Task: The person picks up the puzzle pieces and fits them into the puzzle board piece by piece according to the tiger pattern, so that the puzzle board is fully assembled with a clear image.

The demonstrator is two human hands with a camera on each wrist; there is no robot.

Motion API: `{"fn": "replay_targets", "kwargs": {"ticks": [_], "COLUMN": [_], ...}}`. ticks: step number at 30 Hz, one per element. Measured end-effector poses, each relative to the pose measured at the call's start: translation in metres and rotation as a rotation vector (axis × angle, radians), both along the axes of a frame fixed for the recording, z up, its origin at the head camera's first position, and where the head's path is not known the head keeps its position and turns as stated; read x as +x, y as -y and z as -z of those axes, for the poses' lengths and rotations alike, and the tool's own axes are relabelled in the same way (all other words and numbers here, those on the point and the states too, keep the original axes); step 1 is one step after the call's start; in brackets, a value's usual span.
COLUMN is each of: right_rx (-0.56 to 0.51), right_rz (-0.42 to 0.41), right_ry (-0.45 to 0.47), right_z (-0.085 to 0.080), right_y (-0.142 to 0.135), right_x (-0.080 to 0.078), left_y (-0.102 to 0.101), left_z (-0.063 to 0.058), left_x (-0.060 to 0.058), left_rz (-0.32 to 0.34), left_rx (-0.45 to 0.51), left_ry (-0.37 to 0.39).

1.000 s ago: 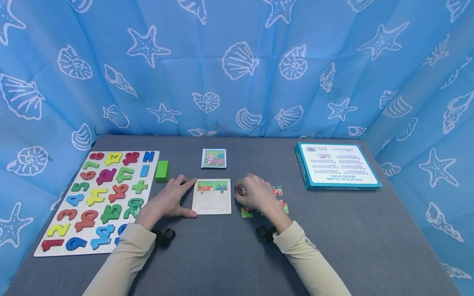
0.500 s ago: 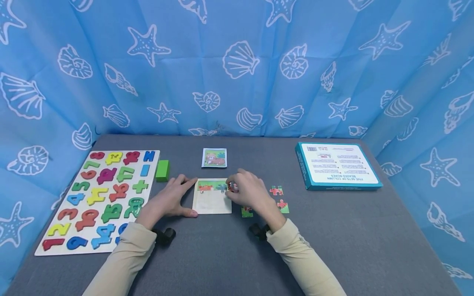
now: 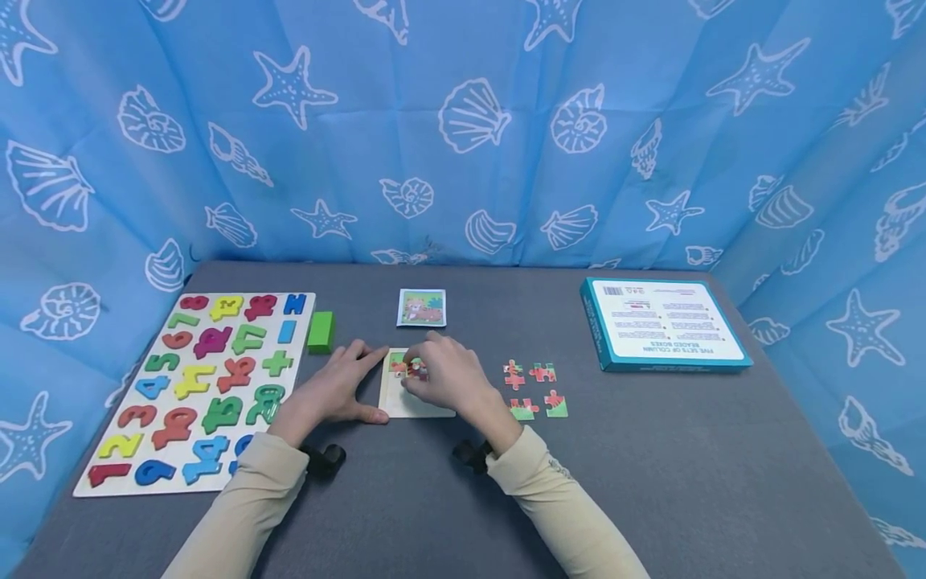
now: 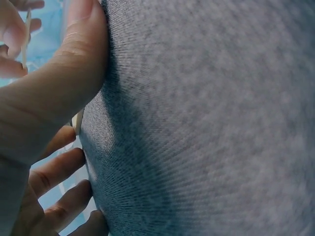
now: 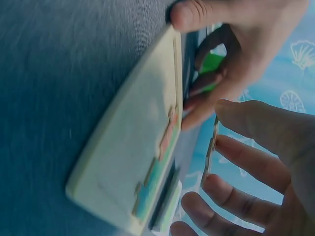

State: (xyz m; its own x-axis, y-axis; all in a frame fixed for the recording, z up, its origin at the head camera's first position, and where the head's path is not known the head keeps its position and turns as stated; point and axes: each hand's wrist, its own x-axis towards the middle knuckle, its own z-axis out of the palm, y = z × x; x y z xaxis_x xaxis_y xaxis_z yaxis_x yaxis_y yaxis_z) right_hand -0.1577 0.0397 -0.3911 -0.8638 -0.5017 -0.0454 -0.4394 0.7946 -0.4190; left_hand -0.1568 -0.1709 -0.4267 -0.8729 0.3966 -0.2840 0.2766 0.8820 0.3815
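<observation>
In the head view my left hand (image 3: 334, 394) spreads its fingers and thumb along the left edge of a small wooden puzzle tray (image 3: 405, 404), touching it. A strip of picture pieces (image 5: 152, 177) fills the far side of the tray, as the right wrist view shows; the rest is bare wood. My right hand (image 3: 452, 374) is above the tray, pinching a thin jigsaw piece (image 5: 210, 152) between thumb and fingers. That piece is raised off the tray and seen edge-on. Several loose jigsaw pieces (image 3: 524, 409) lie to the right of the tray.
A small picture card (image 3: 422, 307) lies behind the tray. Left of it stand a green block (image 3: 321, 332) and a white board (image 3: 309, 301) with coloured numbers. A teal and white box (image 3: 665, 326) lies at the right rear, before a blue curtain (image 3: 405, 145).
My right hand has picked up a jigsaw piece from the loose group and carried it left over the tray. My left hand stays at the tray's edge.
</observation>
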Motion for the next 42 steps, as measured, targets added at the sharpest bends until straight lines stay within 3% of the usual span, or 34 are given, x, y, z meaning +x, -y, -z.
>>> {"fn": "replay_targets", "kwargs": {"ticks": [8,18,32,42], "right_rx": [0.022,0.062,0.075,0.075], "right_rz": [-0.011,-0.006,0.036,0.059], "right_ry": [-0.037,-0.047,-0.087,-0.066], "right_z": [0.010,0.022,0.026,0.028], "right_y": [0.018,0.028,0.025,0.019], "right_x": [0.002,0.000,-0.001,0.000], "left_y": [0.001,0.001,0.001,0.000], "left_z": [0.001,-0.001,0.001,-0.001], "left_x": [0.002,0.001,0.001,0.002], "left_rz": [0.024,0.031,0.034,0.026], "left_rx": [0.029,0.030,0.035,0.034], "left_ry": [-0.044,-0.044,-0.044,-0.036]}}
